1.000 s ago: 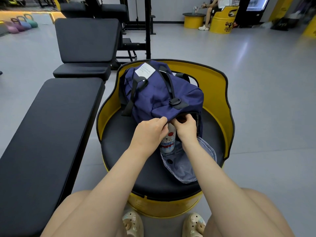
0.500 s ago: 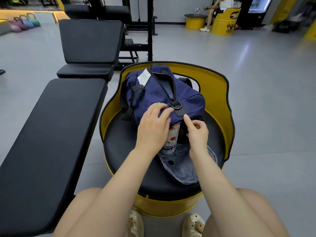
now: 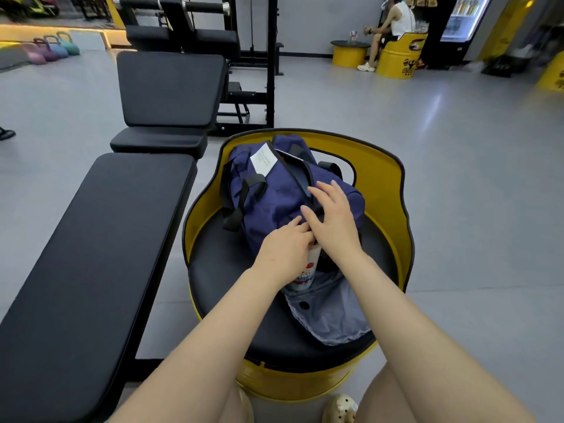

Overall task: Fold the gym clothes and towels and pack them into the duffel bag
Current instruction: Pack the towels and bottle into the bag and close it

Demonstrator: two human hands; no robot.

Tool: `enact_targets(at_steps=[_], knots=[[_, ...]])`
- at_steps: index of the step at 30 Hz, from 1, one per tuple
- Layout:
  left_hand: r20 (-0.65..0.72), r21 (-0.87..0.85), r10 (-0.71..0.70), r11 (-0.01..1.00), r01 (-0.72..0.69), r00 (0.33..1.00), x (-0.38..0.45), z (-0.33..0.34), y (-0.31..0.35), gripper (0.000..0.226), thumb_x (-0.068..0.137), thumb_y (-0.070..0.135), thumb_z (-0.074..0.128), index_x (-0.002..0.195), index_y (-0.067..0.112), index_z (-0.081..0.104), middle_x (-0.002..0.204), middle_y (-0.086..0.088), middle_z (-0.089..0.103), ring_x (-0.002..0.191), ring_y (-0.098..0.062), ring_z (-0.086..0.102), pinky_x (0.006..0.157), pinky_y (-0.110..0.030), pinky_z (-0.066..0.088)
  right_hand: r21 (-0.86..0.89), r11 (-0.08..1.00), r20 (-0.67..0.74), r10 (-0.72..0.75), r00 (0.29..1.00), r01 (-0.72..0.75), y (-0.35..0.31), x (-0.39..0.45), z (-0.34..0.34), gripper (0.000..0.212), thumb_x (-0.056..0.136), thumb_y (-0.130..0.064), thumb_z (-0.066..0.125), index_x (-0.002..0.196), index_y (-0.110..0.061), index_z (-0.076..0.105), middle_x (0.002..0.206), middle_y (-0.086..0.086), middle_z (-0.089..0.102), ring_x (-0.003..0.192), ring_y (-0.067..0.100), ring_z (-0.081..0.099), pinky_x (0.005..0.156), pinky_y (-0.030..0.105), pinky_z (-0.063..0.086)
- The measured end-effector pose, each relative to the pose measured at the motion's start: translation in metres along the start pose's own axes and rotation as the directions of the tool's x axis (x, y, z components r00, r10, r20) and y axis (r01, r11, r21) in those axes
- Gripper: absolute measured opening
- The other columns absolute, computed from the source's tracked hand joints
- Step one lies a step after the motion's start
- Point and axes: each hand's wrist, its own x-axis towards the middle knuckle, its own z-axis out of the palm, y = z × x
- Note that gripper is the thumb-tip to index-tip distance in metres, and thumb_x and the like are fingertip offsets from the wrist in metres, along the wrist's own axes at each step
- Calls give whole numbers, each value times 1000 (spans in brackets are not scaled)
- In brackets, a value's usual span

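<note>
Head view: duffel bag (image 3: pixel 274 193) lengthwise away from viewer, both hands (image 3: pixel 332 221) flat, seemingly open, atop it.

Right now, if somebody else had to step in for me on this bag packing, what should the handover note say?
Left hand: at the near end opening of the duffel bag, fingers by the printed bottle; grip unclear.
Right hand: fingers straight, resting flat on the bag's top.
The bag sits on the yellow drum seat; its grey lining flap hangs open toward you.
Done: no loose clothes or towels in view, so they may be packed already.
Left: push the bottle in, tuck the flap, close the bag.
</note>
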Motion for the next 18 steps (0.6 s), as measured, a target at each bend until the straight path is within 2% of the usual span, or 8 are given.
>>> enact_targets(at_steps=[1,3,4,6,8,10,14,18], knots=[[9,-34,16,999,-16,1000,1,-3,-3,38,101,19,35,135,25,50,150,13,35,141,-12,28,85,-29,39,-17,1000,39,-2,999,3,-1,5,0,45,97,-27,54,139,-15,48,150,2,37,146,18,15,119,37,14],[-5,-215,33,976,-33,999,3,-11,-11,36,99,17,39,129,25,58,142,13,47,134,-12,40,85,-30,43,-27,1000,95,11,995,-9,-3,16,-3,46,98,-29,52,141,-16,45,152,1,35,147,17,13,120,37,11],[-39,-317,19,948,-31,999,5,-16,-16,35,97,15,43,127,25,60,138,12,52,129,-12,45,90,-31,45,-26,1000,110,19,994,-16,-3,22,-5,46,98,-29,51,142,-17,44,153,0,34,147,17,14,120,38,11],[-121,-414,-56,910,1,991,13,-25,-28,35,96,10,47,128,20,60,140,6,51,132,-14,43,106,-27,35,-20,1000,111,25,993,-23,-3,34,-10,45,99,-30,50,142,-17,44,152,0,35,146,17,17,119,40,15],[-157,-443,-149,894,65,976,24,-35,-42,38,97,9,47,134,16,54,146,2,44,140,-14,31,112,-23,22,-26,1000,109,21,994,-18,-4,49,-15,46,99,-31,49,143,-17,43,152,0,36,145,17,21,118,41,20],[-147,-479,-217,869,122,965,38,-42,-58,45,97,10,46,142,18,43,149,2,39,142,-15,26,112,-26,23,-48,999,131,20,991,-14,-5,65,-19,47,99,-31,48,143,-17,42,152,0,35,143,17,26,116,37,24],[-25,-528,-317,810,257,948,75,-49,-86,52,99,15,41,149,18,27,151,-1,36,138,-18,33,109,-27,28,-82,997,199,26,980,-10,-8,105,-18,47,99,-33,47,144,-18,42,152,-2,36,140,15,31,112,33,29],[26,-499,-380,797,342,924,111,-54,-109,48,101,14,35,148,14,30,147,-4,42,133,-19,40,99,-19,28,-151,989,244,31,969,6,-6,147,-9,44,99,-35,47,139,-16,47,145,1,46,132,19,41,105,35,38]])
